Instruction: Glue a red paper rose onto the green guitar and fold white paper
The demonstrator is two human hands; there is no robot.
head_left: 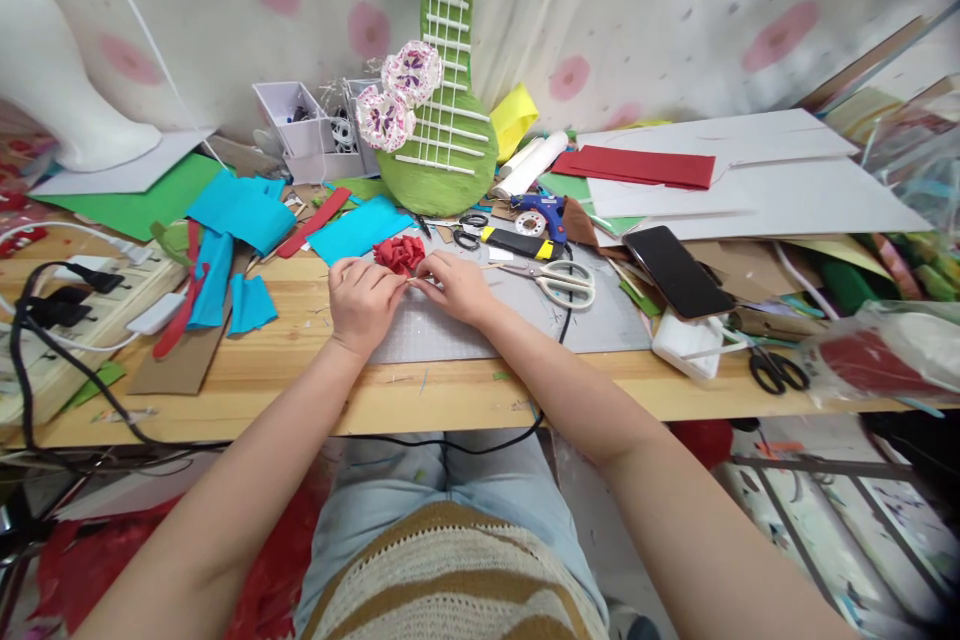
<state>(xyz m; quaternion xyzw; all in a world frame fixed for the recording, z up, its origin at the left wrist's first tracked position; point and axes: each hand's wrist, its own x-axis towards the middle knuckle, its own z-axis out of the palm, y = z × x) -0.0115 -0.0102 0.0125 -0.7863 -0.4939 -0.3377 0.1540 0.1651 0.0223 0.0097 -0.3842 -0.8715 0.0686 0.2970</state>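
Note:
A small red paper flower (400, 253) lies on the grey cutting mat (600, 320) at the middle of the wooden table. My left hand (362, 300) rests on the mat just left of it, fingers curled and pinched at the flower's lower edge. My right hand (455, 285) sits to the right, thumb and fingers pinched toward the same spot. What the fingertips grip looks like a thin bit joined to the red flower; its exact shape is hidden.
White-handled scissors (559, 281), a yellow-black cutter (521, 243), a blue glue gun (544, 212) and a black phone (679, 272) lie right of the hands. Blue paper scraps (240, 220) and a power strip (67, 320) lie left. A green paper guitar (442, 130) stands behind.

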